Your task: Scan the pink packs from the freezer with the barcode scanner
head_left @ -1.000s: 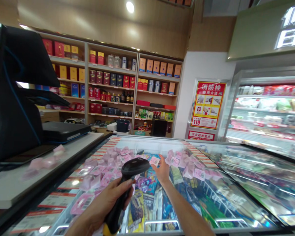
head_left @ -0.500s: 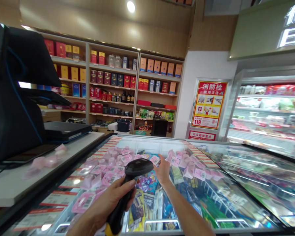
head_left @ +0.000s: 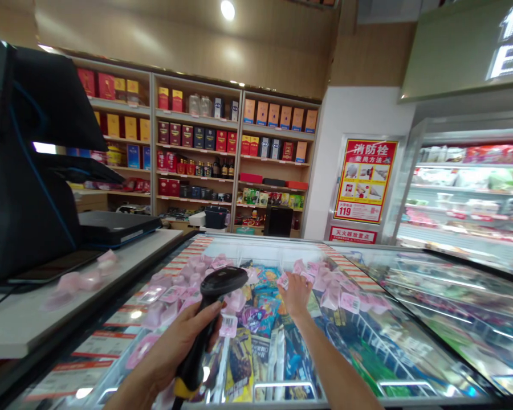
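Observation:
My left hand (head_left: pixel 188 336) is wrapped round the grip of a black and yellow barcode scanner (head_left: pixel 203 316), its head level with the lower left cluster of pink packs. Out over the freezer's glass top, my right hand (head_left: pixel 298 293) has its fingers closed on a small pink pack (head_left: pixel 284 281) with a white barcode label. Right beside that hand lies a group of similar pink packs (head_left: pixel 331 293). On the left of the glass is a larger spread of pink packs (head_left: pixel 175 293), partly hidden by the scanner.
Under the glass top lie bagged frozen goods (head_left: pixel 260 353) and a white wire basket (head_left: pixel 380 347). A counter (head_left: pixel 21 324) at left carries a black checkout terminal (head_left: pixel 38 154) and a few pink packs (head_left: pixel 81 279). Shelves of boxes (head_left: pixel 196 136) stand behind.
My right hand has moved right with the pink pack, to the edge of the right-hand group. My left hand and the scanner have shifted left and slightly down, uncovering a labelled pink pack.

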A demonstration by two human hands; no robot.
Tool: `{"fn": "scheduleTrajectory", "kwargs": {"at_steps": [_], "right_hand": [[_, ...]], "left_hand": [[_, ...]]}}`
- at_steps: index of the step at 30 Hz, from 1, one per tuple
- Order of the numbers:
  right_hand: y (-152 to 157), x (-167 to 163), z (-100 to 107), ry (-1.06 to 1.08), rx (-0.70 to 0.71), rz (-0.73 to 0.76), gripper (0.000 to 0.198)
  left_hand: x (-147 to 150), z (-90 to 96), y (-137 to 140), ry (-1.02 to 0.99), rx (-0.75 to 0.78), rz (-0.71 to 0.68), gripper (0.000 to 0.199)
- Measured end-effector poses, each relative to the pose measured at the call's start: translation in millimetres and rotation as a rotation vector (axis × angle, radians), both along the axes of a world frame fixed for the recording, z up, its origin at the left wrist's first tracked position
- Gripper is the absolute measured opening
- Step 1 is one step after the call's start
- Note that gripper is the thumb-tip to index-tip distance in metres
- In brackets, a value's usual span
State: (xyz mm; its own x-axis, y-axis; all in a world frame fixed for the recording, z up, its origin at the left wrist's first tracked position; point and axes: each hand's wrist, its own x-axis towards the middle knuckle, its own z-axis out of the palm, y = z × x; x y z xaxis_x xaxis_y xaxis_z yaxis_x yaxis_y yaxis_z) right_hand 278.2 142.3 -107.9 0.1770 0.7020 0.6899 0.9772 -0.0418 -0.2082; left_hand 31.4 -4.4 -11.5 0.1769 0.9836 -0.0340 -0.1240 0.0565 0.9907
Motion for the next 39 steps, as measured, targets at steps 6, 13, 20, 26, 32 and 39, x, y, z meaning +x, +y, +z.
{"fn": "scheduleTrajectory", "kwargs": {"at_steps": [6, 13, 20, 26, 32, 39], "right_hand": [[-3.3, 16.1, 7.9, 0.024, 0.045, -0.109, 0.027], [14.0, -59.1, 24.7, 0.082, -0.076, 0.309, 0.051], [45.5, -79.6, 11.2, 0.164, -0.344, 0.402, 0.057], [44.5, -52.3, 9.9, 0.445, -0.223, 0.423, 0.035], [28.0, -34.6, 10.1, 1.490, -0.198, 0.646, 0.025], [18.1, -31.9, 12.2, 1.872, -0.236, 0.792, 0.016]], "left_hand": [[-14.8, -2.9, 2.8, -0.015, -0.029, 0.062, 0.028], [-21.5, -9.4, 3.3, 0.000, -0.010, 0.004, 0.028], [-22.6, -10.2, -0.4, -0.001, -0.064, 0.019, 0.030], [-16.7, -6.0, -3.0, -0.001, -0.066, 0.033, 0.032], [-4.4, -7.2, -3.6, 0.023, -0.022, -0.052, 0.030], [8.5, -4.8, -6.3, 0.047, -0.022, -0.085, 0.030]]}}
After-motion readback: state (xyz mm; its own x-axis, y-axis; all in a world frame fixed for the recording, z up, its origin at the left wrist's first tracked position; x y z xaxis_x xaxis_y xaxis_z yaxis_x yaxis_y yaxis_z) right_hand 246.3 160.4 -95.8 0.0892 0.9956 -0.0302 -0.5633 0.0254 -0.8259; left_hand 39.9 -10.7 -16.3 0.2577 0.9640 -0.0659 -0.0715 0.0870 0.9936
